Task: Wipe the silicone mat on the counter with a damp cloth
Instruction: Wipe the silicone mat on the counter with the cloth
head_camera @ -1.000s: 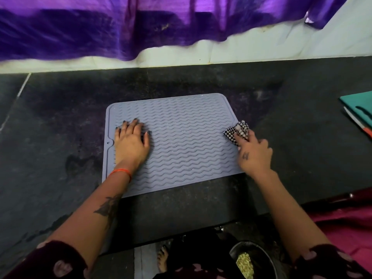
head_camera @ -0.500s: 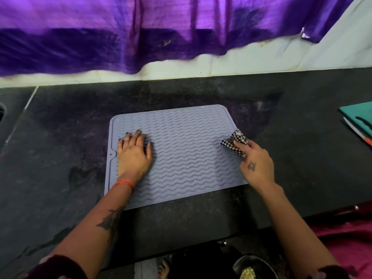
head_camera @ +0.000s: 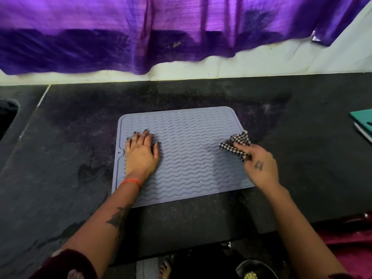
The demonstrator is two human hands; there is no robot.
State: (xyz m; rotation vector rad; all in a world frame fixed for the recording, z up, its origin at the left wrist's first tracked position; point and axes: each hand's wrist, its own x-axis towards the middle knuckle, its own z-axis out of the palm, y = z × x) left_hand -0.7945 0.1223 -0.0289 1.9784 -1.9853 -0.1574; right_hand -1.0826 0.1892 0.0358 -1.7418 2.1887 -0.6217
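Right hand (head_camera: 259, 166) pinching checked cloth (head_camera: 236, 145) at right edge of silicone mat (head_camera: 189, 158); unwiped ridges stretching away leftward, along the wave lines. Left hand (head_camera: 142, 152) flat, fingers straight, pinning the left side on counter (head_camera: 60, 158)

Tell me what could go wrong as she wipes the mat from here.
1. The checkered cloth sits bunched at the silicone mat's right edge, pinched by the right hand; a stroke may run off onto the dark counter and pick up grime.
2. The left hand lies flat on the mat's left part, so that patch could go unwiped.
3. Only that hand pins the mat; hard strokes may shift it.
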